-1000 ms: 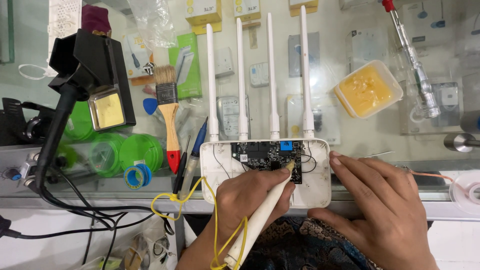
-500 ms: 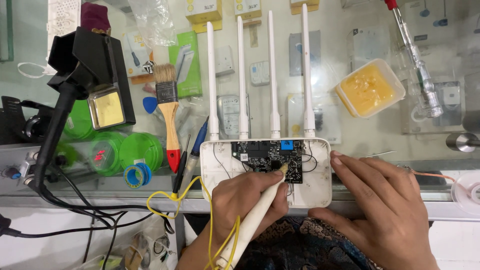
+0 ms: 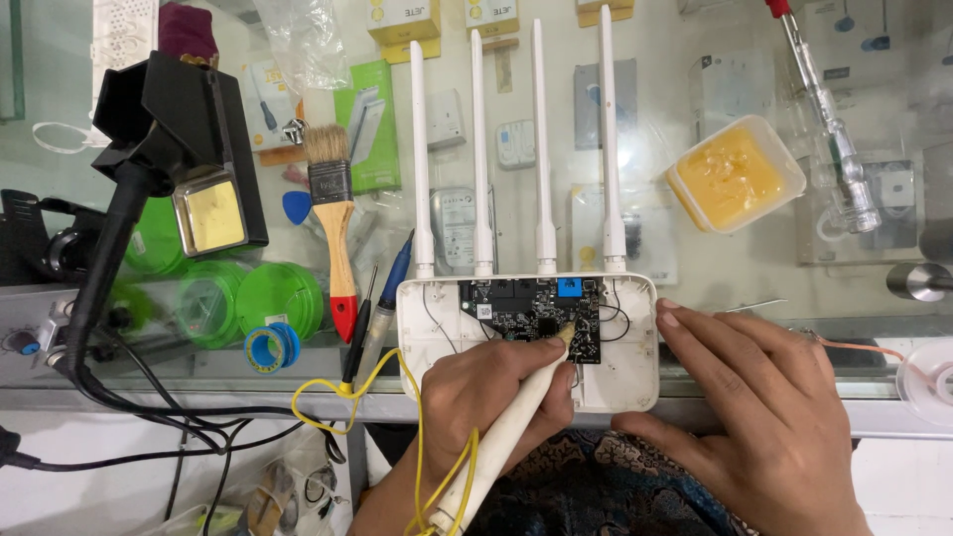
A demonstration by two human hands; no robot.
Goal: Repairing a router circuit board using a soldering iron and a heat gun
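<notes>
The opened white router (image 3: pixel 526 342), four antennas pointing away, lies at the near edge of the glass counter (image 3: pixel 695 278), its black circuit board (image 3: pixel 531 316) bare in the far half of the shell. The left hand (image 3: pixel 496 397) is closed round a cream soldering iron (image 3: pixel 506 437) held like a pen, its tip resting on the board's near right part; a yellow cord (image 3: pixel 382 382) loops away to the left. The right hand (image 3: pixel 754 417) lies flat, fingers spread, holding nothing, fingertips against the router's right edge. Good work here probably means keeping that flat hand pressing the shell steady, touching the tip only to the one joint, and keeping the cord off the board. Just left lie a blue-handled tool (image 3: pixel 395 273) and a red-tipped paintbrush (image 3: pixel 333 228); further left, green solder spools (image 3: pixel 248 298) and a black iron stand (image 3: pixel 179 149). Far right sits a square tub of yellow paste (image 3: pixel 735 174). Under the glass: a green box (image 3: pixel 369 124) at far left, yellow-topped cartons (image 3: pixel 407 18) along the far edge.
</notes>
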